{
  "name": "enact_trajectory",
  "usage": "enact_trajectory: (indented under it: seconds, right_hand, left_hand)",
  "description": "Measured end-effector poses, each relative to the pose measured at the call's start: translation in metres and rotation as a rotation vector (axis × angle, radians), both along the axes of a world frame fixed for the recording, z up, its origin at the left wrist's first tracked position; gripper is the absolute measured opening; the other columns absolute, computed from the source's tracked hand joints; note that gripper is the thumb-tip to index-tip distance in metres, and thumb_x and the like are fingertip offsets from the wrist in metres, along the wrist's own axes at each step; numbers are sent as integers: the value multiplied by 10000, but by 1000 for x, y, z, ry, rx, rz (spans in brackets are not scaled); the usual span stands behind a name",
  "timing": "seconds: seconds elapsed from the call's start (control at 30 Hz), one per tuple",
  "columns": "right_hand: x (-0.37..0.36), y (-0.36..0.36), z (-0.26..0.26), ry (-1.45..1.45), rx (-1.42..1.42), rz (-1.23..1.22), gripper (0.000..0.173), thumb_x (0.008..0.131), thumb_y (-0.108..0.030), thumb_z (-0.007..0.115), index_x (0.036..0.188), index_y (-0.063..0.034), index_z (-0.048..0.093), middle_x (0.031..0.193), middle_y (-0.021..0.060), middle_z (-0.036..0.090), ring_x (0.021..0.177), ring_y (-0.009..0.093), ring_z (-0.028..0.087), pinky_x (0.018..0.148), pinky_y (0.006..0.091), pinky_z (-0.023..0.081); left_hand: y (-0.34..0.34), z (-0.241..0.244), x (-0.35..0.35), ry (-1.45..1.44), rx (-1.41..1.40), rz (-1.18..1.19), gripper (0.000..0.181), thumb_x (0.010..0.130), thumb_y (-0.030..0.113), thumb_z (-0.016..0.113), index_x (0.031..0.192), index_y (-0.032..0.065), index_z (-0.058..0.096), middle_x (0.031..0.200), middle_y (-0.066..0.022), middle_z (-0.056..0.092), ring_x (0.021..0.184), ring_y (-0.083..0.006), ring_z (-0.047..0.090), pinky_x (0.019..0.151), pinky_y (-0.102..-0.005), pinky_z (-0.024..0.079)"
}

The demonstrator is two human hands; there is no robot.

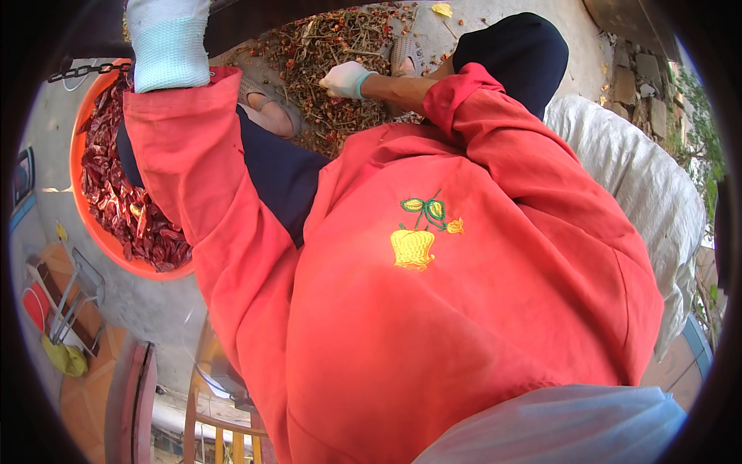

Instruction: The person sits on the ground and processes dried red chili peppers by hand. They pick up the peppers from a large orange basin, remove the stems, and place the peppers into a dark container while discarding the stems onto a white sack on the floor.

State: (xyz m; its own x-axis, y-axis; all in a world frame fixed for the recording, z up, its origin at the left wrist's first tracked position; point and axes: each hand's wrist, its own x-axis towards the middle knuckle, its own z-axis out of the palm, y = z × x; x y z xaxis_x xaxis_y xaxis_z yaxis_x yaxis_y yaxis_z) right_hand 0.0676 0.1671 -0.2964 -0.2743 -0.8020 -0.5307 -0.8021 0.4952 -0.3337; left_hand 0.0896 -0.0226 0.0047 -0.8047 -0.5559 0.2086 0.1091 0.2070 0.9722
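My left hand (168,43), in a white knit glove with a pale blue cuff, reaches up at the top left. The frame's edge cuts off its fingers, so what it touches cannot be seen. My right hand (346,80), in a similar glove, has curled fingers and is over a heap of dry stems and red scraps (324,52). Whether anything is inside its fingers is hidden. Beside my left leg stands an orange plastic basin (81,197) full of dried red chilli peppers (139,220). A dark edge (249,23) crosses the top, next to my left hand.
A metal chain (90,72) hangs left of my left glove. My sandalled feet (269,110) stand at the heap. A stuffed white woven sack (626,168) is at my right. Behind at the left are a wooden chair (226,432) and a metal-framed folding seat (78,296).
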Motion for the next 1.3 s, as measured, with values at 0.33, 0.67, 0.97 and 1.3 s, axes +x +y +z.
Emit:
enact_trajectory:
  seconds: [0.33,0.67,0.97,1.3]
  right_hand:
    - [-49,7,79,173,59,-215,446,857,-149,517,1298,-89,501,930,173,677,865,333,660,689,458,526]
    - [0,17,2,-43,-59,-126,220,777,-251,586,941,-132,672,862,107,682,826,316,654,694,434,511]
    - [-22,12,27,-69,-153,-186,424,830,-308,585,1226,-154,573,911,147,678,862,328,647,758,433,504]
    - [14,-11,6,-34,92,-130,278,872,-269,512,1038,-103,663,965,131,680,897,323,657,760,434,517]
  left_hand:
    - [-4,-2,-4,32,108,26,114,869,158,631,952,86,661,749,-1,657,502,-59,478,468,-214,382]
    - [3,-7,-12,-56,112,-23,114,871,127,617,963,81,667,772,18,637,555,-53,488,504,-214,389]
    - [-1,-12,-17,-45,127,-62,112,871,132,618,964,84,659,770,2,647,540,-58,496,493,-215,392]
    - [9,0,-8,-59,121,-26,128,880,140,615,976,63,650,803,-30,669,565,-63,521,495,-220,427]
